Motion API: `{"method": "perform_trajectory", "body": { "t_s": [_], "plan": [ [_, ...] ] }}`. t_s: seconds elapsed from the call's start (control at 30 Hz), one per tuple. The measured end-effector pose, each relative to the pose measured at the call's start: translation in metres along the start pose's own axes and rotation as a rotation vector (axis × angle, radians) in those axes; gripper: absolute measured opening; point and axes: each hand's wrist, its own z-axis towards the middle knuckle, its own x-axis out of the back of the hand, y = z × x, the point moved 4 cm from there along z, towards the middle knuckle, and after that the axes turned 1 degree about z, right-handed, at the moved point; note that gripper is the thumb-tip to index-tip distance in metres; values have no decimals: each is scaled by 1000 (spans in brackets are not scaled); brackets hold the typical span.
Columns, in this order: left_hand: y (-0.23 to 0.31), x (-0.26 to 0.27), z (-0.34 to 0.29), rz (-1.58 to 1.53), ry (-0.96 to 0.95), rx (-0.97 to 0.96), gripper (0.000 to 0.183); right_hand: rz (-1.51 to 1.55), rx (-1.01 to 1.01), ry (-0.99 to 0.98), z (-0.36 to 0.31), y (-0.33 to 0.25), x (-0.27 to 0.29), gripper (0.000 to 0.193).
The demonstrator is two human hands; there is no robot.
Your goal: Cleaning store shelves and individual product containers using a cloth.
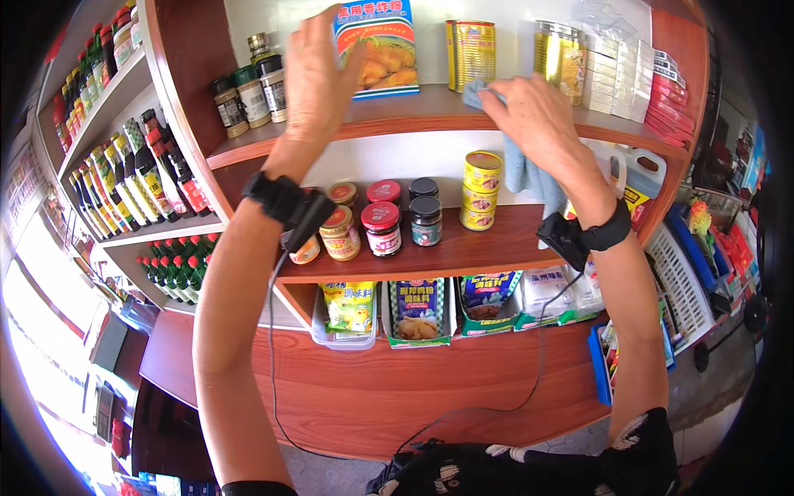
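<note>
My left hand (317, 87) is raised at the upper shelf (397, 107), fingers stretched up and slightly blurred. It overlaps the left edge of a blue food packet (397, 62) with fried food pictured on it; whether it touches the packet I cannot tell. To its left stand several spice jars (251, 97). My right hand (538, 116) is closed on a light blue cloth (519, 165) at the same shelf's front edge. Part of the cloth lies on the board, and the remainder hangs below my hand. Just behind are a yellow can (471, 56) and a gold tin (565, 58).
Lidded jars (382, 227) and stacked yellow tins (480, 192) occupy the shelf below. Seasoning bags (418, 310) sit in boxes beneath. Bottles (141, 178) line the shelves at left. White boxes (616, 78) and red packets (668, 103) stand at right. A cable (273, 364) hangs between my wrists.
</note>
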Motion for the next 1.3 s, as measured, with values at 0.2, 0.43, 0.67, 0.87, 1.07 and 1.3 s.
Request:
{"method": "perform_trajectory", "body": {
  "t_s": [0.2,0.43,0.67,0.87,1.07,1.3],
  "plan": [
    [-79,59,-24,166,31,139,30,121,67,-74,30,-68,-26,36],
    [-101,56,-28,328,-153,-41,39,244,220,-192,73,-159,-70,30],
    [-109,36,-34,348,-290,-168,65,150,167,-461,114,-178,-101,23],
    [-115,34,-37,276,-305,-155,67,-36,89,-551,135,-185,-122,31],
    [-100,42,-34,146,-221,-188,55,-149,124,-605,151,-179,-147,29],
    [-106,43,-34,15,-281,-141,51,26,231,-682,138,-173,-139,42]
  ]
}}
